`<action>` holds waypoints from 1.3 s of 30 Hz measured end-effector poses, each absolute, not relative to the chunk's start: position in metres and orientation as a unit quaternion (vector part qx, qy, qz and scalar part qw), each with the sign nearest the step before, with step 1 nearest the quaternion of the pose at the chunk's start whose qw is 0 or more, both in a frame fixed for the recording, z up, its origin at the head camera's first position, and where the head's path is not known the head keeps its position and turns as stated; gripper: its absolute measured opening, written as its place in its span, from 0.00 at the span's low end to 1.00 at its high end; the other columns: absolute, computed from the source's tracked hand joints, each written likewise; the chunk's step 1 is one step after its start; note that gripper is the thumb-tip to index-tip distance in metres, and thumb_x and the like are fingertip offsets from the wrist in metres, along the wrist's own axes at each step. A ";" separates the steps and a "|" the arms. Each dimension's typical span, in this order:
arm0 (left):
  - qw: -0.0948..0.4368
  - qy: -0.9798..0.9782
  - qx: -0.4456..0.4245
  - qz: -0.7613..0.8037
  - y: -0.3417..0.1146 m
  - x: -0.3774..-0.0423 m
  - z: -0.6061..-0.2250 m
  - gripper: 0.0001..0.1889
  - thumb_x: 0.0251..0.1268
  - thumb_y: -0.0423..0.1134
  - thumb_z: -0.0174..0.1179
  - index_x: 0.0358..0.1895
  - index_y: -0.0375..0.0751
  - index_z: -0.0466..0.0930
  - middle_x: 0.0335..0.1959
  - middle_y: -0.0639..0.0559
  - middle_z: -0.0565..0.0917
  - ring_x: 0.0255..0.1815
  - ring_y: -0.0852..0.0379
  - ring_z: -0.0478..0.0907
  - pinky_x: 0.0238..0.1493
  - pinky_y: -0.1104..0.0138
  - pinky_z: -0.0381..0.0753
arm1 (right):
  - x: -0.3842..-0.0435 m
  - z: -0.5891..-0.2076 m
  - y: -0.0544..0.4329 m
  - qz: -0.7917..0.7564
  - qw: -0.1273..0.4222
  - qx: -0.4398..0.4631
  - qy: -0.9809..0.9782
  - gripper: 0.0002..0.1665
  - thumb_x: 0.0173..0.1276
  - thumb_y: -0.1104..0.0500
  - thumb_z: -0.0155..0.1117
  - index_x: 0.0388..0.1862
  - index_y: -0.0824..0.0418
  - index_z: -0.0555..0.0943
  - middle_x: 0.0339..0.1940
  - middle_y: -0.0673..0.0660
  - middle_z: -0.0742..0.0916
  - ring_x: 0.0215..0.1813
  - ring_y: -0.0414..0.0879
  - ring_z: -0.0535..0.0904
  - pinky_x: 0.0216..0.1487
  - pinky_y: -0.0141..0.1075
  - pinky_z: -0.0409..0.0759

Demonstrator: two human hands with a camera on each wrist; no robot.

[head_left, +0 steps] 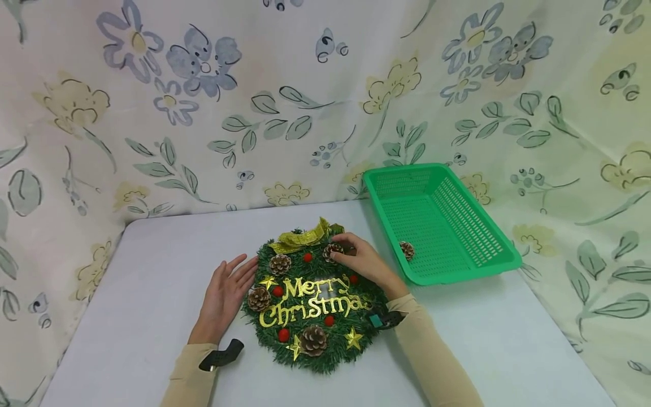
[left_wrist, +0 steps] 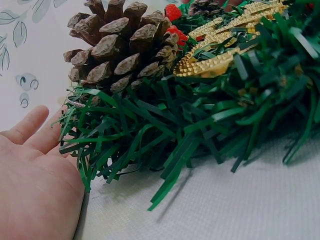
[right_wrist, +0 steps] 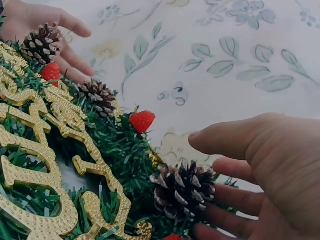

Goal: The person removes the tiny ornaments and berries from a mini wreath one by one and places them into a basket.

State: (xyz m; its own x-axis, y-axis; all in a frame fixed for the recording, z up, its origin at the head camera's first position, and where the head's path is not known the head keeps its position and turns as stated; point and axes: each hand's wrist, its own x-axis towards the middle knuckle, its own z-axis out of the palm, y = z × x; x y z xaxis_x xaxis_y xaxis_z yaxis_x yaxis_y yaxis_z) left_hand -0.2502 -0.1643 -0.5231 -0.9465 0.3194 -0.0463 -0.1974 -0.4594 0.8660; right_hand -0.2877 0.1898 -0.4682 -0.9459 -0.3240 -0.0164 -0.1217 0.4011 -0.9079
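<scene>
A green Christmas wreath (head_left: 325,356) lies on the table, with gold "Merry Christmas" lettering (head_left: 317,302), red berries, gold stars, a gold ribbon bow (head_left: 300,240) and several pine cones. My left hand (head_left: 224,297) is beside its left edge, fingers extended against the greenery, near the left pine cone (left_wrist: 120,47). At the upper right, my right hand (head_left: 366,263) is around another pine cone (right_wrist: 182,190). In the right wrist view its fingers touch that cone's side, while the thumb stands apart from it. The fingertips are partly hidden behind the cone.
A green plastic basket (head_left: 458,277) stands on the table's right side, by the floral cloth (head_left: 285,147) at the back. One loose pine cone (head_left: 407,250) lies inside near its left wall. The white tabletop (head_left: 152,282) extends left of the wreath.
</scene>
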 end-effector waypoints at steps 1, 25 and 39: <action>0.152 0.498 0.062 0.851 -0.164 -0.250 -0.523 0.39 0.84 0.61 0.27 0.83 0.39 0.35 0.84 0.35 0.45 0.85 0.43 0.42 0.72 0.74 0.71 | -0.288 -0.470 0.190 -0.528 0.095 -0.132 0.834 0.28 0.73 0.52 0.66 0.69 0.58 0.74 0.67 0.60 0.80 0.64 0.57 0.79 0.64 0.51 0.80; 0.157 0.498 0.066 0.851 -0.165 -0.252 -0.522 0.38 0.84 0.61 0.27 0.83 0.39 0.36 0.84 0.37 0.46 0.83 0.56 0.56 0.72 0.73 0.70 | -0.284 -0.474 0.186 -0.469 0.069 -0.126 0.872 0.30 0.72 0.59 0.66 0.72 0.57 0.73 0.68 0.63 0.76 0.56 0.55 0.80 0.53 0.46 0.83; 0.154 0.495 0.062 0.853 -0.166 -0.252 -0.525 0.38 0.84 0.61 0.27 0.83 0.39 0.35 0.84 0.35 0.45 0.85 0.46 0.45 0.72 0.73 0.70 | -0.284 -0.472 0.185 -0.463 0.060 -0.119 0.876 0.29 0.72 0.59 0.68 0.70 0.56 0.75 0.64 0.62 0.78 0.54 0.54 0.83 0.52 0.45 0.85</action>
